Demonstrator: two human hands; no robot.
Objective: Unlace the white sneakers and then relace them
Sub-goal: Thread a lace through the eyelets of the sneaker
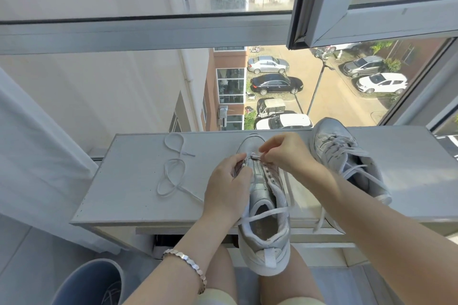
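Observation:
A white sneaker (266, 208) lies toe-away on the grey windowsill (138, 181), its heel hanging over the front edge above my knees. My left hand (228, 188) grips the sneaker's left eyelet flap near the toe. My right hand (285, 153) pinches the tip of a white lace (256, 156) at the lowest eyelets. That lace trails back across the shoe's opening. A second white sneaker (347, 156), laced with loose ends, lies on its side to the right. A loose white lace (173, 171) lies coiled on the sill at the left.
The sill ends at window glass just beyond the shoes, with an open window sash (371, 20) above right. A white curtain (37, 156) hangs at the left. A blue-grey bin (94, 285) stands on the floor at lower left.

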